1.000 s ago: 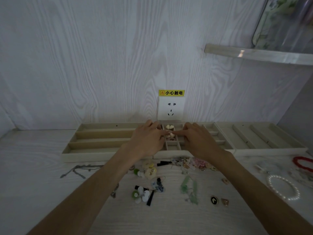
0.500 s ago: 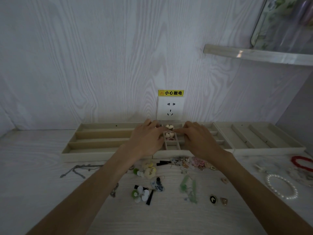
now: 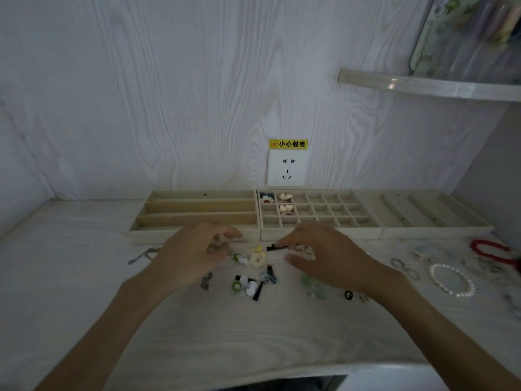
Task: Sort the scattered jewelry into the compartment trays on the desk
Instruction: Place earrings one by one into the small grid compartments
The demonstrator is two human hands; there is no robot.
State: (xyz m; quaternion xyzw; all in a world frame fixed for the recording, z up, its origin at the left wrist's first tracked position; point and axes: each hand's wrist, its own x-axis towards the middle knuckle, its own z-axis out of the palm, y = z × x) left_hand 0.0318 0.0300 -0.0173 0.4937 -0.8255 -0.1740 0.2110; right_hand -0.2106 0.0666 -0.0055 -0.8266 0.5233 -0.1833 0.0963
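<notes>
Three beige compartment trays stand along the wall: a long-slot tray (image 3: 197, 214), a grid tray (image 3: 335, 214) and a right tray (image 3: 423, 213). In the grid tray's left cells lie a flower piece (image 3: 266, 197) and heart-shaped pieces (image 3: 284, 196) (image 3: 286, 208). My left hand (image 3: 194, 255) hovers over the desk in front of the trays, fingers curled apart. My right hand (image 3: 324, 255) reaches its fingertips to a black bar piece (image 3: 273, 247), thumb apart from them. Between the hands lie a cream ring flower (image 3: 257, 260), a blue piece (image 3: 269, 277) and a green-white cluster (image 3: 245, 286).
A pearl bracelet (image 3: 451, 279), a red bracelet (image 3: 490, 251) and small rings (image 3: 403, 266) lie at the right. A chain (image 3: 143, 255) lies left. A black round earring (image 3: 348, 294) sits by my right wrist. A wall socket (image 3: 287, 169) is behind the trays; a shelf (image 3: 423, 84) hangs above.
Both hands have drawn back from the grid tray's left cells to the scattered pieces on the desk. The heart pieces stay in the cells, now uncovered.
</notes>
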